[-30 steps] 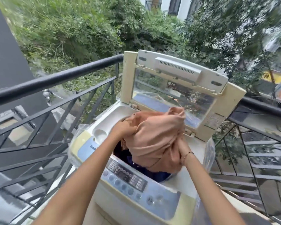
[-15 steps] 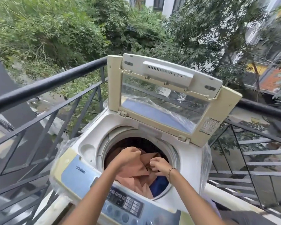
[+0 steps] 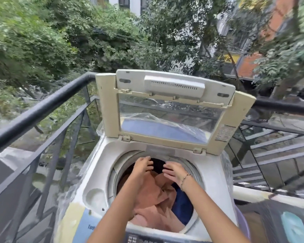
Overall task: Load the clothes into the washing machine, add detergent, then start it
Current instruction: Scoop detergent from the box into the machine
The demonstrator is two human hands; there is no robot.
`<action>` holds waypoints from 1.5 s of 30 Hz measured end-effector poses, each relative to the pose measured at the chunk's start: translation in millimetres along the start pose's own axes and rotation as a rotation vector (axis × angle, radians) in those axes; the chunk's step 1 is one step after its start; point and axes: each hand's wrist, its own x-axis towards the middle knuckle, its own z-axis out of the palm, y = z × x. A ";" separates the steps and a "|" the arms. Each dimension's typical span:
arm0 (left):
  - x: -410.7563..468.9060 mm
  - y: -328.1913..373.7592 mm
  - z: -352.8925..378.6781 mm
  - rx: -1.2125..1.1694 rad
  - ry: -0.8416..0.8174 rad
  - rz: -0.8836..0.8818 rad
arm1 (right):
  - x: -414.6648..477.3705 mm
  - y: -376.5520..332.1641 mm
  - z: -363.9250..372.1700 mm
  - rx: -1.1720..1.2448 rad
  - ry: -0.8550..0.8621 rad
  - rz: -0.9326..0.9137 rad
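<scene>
Top-loading washing machine [image 3: 216, 186] on a balcony, seen from above and behind the control panel [image 3: 144, 240]. The lid [image 3: 174, 85] stood upright at the far edge, its clear window facing the viewer. A peach garment [image 3: 153, 195] lay crumpled inside the drum [image 3: 116, 174], filling the near and left part of the opening; a dark blue garment [image 3: 182, 202] lay beside it on the right, partly under it. The left hand [image 3: 142, 165] and the right hand [image 3: 175, 172] were both over the far half of the opening, palms down, fingers extended and loosely spread, gripping nothing. The two hands were near each other but apart. Whether the fingertips touched the cloth could not be told. A bracelet [image 3: 184, 178] circled the right wrist. A round recess [image 3: 96, 197] sat in the top deck left of the drum. Clear plastic film [image 3: 68, 193] wrapped the cabinet sides. A dark metal railing [image 3: 42, 109] ran behind and to the left of the machine, with trees [image 3: 95, 41] beyond.
</scene>
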 end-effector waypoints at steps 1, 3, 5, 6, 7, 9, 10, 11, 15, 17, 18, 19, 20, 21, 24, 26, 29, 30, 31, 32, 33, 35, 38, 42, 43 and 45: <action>6.4 1.4 -0.5 -0.018 -0.008 -0.017 | 3.7 -2.5 4.9 0.101 0.029 0.008; 18.0 3.2 -0.3 -0.066 -0.017 -0.052 | 13.9 -5.0 10.8 0.240 0.068 0.035; 28.0 4.8 0.4 -0.112 -0.037 -0.086 | 23.7 -6.4 15.1 0.319 0.094 0.057; 32.1 5.7 0.8 -0.130 -0.050 -0.100 | 28.7 -6.5 16.0 0.351 0.107 0.059; 34.7 6.7 1.1 -0.142 -0.058 -0.114 | 33.2 -6.7 16.4 0.378 0.115 0.059; 42.6 9.6 1.5 -0.160 -0.071 -0.146 | 42.1 -8.3 17.9 0.429 0.125 0.052; 48.0 10.9 1.8 -0.178 -0.075 -0.160 | 46.0 -9.8 19.1 0.453 0.130 0.051; 53.7 12.2 2.2 -0.201 -0.079 -0.167 | 49.5 -11.5 20.1 0.472 0.137 0.052; 73.7 18.1 4.6 -0.261 -0.097 -0.137 | 60.0 -15.5 23.0 0.525 0.165 0.060; 76.0 18.4 4.4 -0.246 -0.100 -0.137 | 61.5 -14.0 24.0 0.533 0.172 0.057; 76.0 17.1 3.6 -0.230 -0.103 -0.138 | 62.1 -12.5 24.6 0.537 0.175 0.060; 75.8 15.7 2.4 -0.217 -0.107 -0.139 | 62.4 -11.2 25.2 0.541 0.180 0.064; 75.6 13.7 1.0 -0.208 -0.113 -0.140 | 62.8 -9.7 25.7 0.545 0.190 0.070; 75.3 11.4 -0.1 -0.208 -0.120 -0.141 | 62.8 -7.7 25.7 0.546 0.202 0.072; 72.7 9.6 -2.5 -0.219 -0.111 -0.146 | 62.3 -0.3 26.1 0.515 0.239 0.069; 70.0 8.4 -4.3 -0.200 -0.092 -0.149 | 59.4 4.8 25.6 0.500 0.255 0.060; 64.8 -3.6 -6.8 -0.162 -0.094 -0.142 | 54.1 13.1 21.0 0.480 0.273 0.053; 62.1 -9.5 -7.9 -0.159 -0.092 -0.146 | 52.2 16.3 18.6 0.473 0.277 0.050; 59.0 -15.0 -9.4 -0.162 -0.086 -0.149 | 50.0 19.7 16.7 0.468 0.276 0.048; 56.3 -19.6 -11.0 -0.171 -0.077 -0.149 | 48.0 23.0 15.8 0.464 0.267 0.047; 53.7 -22.8 -12.2 -0.182 -0.068 -0.143 | 45.6 26.6 15.1 0.461 0.254 0.047; 49.3 -23.6 -13.5 -0.194 -0.059 -0.125 | 40.9 30.9 15.5 0.455 0.234 0.045; 45.0 -19.3 -13.9 -0.183 -0.061 -0.111 | 36.9 31.2 16.6 0.453 0.221 0.033; 36.9 -15.7 -16.8 -0.138 -0.030 -0.108 | 29.0 29.6 15.6 0.432 0.186 0.047; 33.6 -15.0 -18.5 -0.126 -0.017 -0.110 | 26.5 30.0 14.5 0.428 0.188 0.050; 26.7 -15.0 -21.8 -0.095 -0.002 -0.106 | 21.0 30.6 11.2 0.427 0.205 0.053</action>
